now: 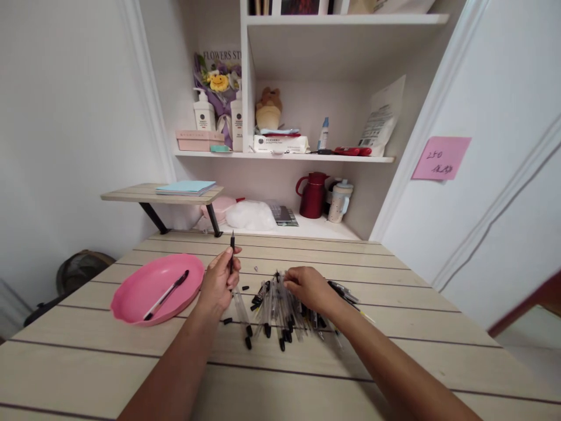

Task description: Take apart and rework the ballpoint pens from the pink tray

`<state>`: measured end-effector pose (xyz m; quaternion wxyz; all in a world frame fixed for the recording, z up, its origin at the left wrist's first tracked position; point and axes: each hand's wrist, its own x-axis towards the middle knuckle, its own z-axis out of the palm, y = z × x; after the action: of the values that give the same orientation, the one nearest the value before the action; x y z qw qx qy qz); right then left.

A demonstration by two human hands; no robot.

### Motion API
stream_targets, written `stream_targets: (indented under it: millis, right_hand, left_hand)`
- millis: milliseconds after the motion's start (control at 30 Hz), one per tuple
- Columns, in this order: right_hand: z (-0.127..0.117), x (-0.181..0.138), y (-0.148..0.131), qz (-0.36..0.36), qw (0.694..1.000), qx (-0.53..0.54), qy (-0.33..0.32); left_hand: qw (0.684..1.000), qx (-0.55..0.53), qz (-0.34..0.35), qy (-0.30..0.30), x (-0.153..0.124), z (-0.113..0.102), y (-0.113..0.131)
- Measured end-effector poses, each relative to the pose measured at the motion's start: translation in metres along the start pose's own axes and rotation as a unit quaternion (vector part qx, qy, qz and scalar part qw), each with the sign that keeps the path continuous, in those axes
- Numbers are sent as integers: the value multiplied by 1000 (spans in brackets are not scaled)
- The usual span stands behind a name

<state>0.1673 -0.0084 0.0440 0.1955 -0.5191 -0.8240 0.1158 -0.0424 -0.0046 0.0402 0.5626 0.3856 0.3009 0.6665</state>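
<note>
My left hand [219,283] is closed round a thin black pen refill [232,248] that stands upright out of its fingers. My right hand [309,286] rests curled on a heap of clear pen barrels and parts [280,310] in the middle of the wooden table [131,362]; what its fingers pinch is hidden. Small black caps [248,342] lie scattered round the heap. To the left of my left hand a pink plate [131,301] holds one finished pen [166,294].
A small raised wooden shelf [131,195] with a blue notebook [186,187] stands at the table's back left. Behind are white wall shelves with bottles, a red jug [312,196] and a cup. A pink note [440,158] sticks on the right wall.
</note>
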Motion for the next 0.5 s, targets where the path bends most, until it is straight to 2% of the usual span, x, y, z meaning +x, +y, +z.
stream_targets:
  millis: [167,300,400,500]
  right_hand:
    - [23,51,-17,29,995,-90,-21]
    - [50,89,-30,36,994,-101,-27]
    - [64,104,-39,33,994,-95,-31]
    - [65,110,-43,29,997,-71,-30]
  left_hand:
    - [1000,-13,2,16,1,-1,-1]
    - [1000,4,1,12,0,0,-5]
    - [1000,24,-8,16,0,0,-8]
    - [999,38,-12,16,-1,0,-9]
